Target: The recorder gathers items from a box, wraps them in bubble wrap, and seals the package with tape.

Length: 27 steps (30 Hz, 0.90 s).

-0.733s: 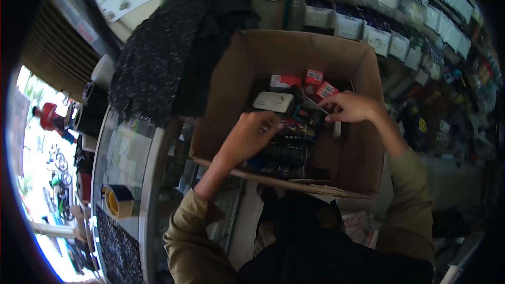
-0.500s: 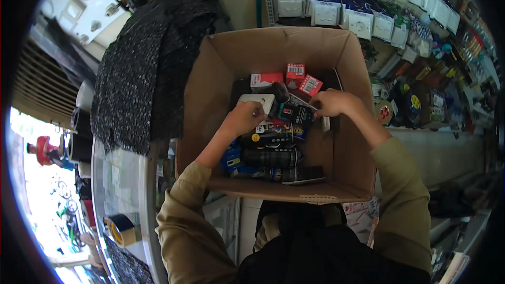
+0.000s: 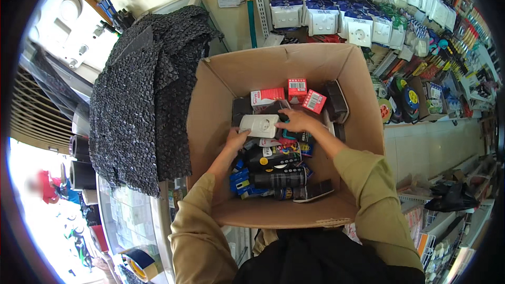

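I see loose olive-khaki cloth on both arms, the left sleeve (image 3: 202, 234) and the right sleeve (image 3: 376, 194) creased in soft folds and ending short of the wrists. The left hand (image 3: 236, 139) and right hand (image 3: 296, 120) are bare. A plain black garment (image 3: 321, 260) covers the front, matte and dark, with khaki cloth (image 3: 264, 240) beside it.

Open box (image 3: 210, 100) in middle of view. White socket (image 3: 258, 125) is inside it, held between left hand (image 3: 234, 140) at socket's 8 o'clock and right hand (image 3: 298, 121) at 3 o'clock. In box: red cartons (image 3: 297, 89) from 11 to 1 o'clock, black cylinder (image 3: 279, 180) at 6, blue packs (image 3: 242, 184) at 7. Outside: black bubble wrap (image 3: 129, 105) near 10 o'clock, tape roll (image 3: 151, 270) at 8, packed switches (image 3: 322, 21) at 12.
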Each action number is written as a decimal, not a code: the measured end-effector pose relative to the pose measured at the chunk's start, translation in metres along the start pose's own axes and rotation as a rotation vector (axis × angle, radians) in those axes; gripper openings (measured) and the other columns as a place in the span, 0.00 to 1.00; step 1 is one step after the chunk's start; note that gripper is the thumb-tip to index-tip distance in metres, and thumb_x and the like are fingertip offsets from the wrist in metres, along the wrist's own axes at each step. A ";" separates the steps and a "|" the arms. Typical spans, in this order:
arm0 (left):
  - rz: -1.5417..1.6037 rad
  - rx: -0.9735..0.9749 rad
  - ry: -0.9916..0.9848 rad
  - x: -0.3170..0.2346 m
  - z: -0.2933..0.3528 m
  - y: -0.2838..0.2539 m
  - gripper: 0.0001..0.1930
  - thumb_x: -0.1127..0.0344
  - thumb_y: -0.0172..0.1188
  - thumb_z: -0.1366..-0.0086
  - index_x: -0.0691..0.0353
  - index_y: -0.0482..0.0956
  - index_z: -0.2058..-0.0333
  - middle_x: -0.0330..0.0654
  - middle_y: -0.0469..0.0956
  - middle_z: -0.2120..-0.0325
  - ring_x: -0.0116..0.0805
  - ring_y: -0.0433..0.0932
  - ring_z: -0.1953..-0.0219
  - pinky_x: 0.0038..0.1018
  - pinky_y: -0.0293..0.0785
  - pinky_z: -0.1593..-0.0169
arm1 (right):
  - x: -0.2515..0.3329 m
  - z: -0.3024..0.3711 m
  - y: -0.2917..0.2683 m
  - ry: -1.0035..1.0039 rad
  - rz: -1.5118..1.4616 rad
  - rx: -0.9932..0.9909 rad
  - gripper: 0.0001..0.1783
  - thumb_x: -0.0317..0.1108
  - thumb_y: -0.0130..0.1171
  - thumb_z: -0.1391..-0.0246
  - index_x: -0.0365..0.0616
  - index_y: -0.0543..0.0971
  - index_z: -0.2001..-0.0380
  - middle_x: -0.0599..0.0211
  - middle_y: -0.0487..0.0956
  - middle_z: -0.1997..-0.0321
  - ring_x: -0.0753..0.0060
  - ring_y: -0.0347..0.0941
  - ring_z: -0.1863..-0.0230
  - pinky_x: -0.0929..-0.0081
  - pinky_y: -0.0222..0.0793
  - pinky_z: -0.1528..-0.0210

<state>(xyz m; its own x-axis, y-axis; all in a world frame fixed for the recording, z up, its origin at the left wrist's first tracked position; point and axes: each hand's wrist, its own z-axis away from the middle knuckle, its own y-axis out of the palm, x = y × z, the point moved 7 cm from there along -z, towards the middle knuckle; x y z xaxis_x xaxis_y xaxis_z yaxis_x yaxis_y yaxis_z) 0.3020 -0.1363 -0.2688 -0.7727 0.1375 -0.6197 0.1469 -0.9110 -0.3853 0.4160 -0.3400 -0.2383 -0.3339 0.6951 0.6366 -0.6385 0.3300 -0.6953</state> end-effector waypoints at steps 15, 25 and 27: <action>0.788 0.477 -0.361 0.031 -0.020 0.043 0.37 0.33 0.58 0.50 0.48 0.64 0.46 0.47 0.64 0.49 0.47 0.63 0.47 0.53 0.57 0.48 | 0.114 0.031 0.043 -0.206 -0.038 -0.348 0.32 0.38 0.71 0.70 0.52 0.69 0.57 0.52 0.76 0.62 0.43 0.70 0.58 0.58 0.68 0.55; 0.819 0.506 -0.407 -0.046 0.045 0.028 0.20 0.45 0.51 0.39 0.52 0.73 0.56 0.44 0.75 0.57 0.45 0.71 0.53 0.49 0.62 0.49 | -0.019 0.046 -0.103 0.388 0.360 -0.872 0.26 0.41 0.64 0.60 0.53 0.72 0.54 0.57 0.70 0.55 0.54 0.63 0.47 0.53 0.63 0.52; 0.817 0.520 -0.309 -0.064 0.068 0.024 0.19 0.49 0.52 0.39 0.55 0.73 0.56 0.44 0.76 0.57 0.43 0.73 0.54 0.46 0.67 0.50 | -0.048 0.055 -0.113 0.482 0.503 -0.910 0.30 0.42 0.66 0.62 0.49 0.70 0.52 0.56 0.68 0.53 0.52 0.63 0.47 0.54 0.64 0.53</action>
<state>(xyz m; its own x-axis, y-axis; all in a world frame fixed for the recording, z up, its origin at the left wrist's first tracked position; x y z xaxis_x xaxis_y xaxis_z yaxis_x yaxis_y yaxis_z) 0.3133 -0.1935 -0.1920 -0.6926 -0.6423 -0.3281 0.4715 -0.7475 0.4679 0.4658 -0.4463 -0.1723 0.0164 0.9868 0.1608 0.2958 0.1488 -0.9436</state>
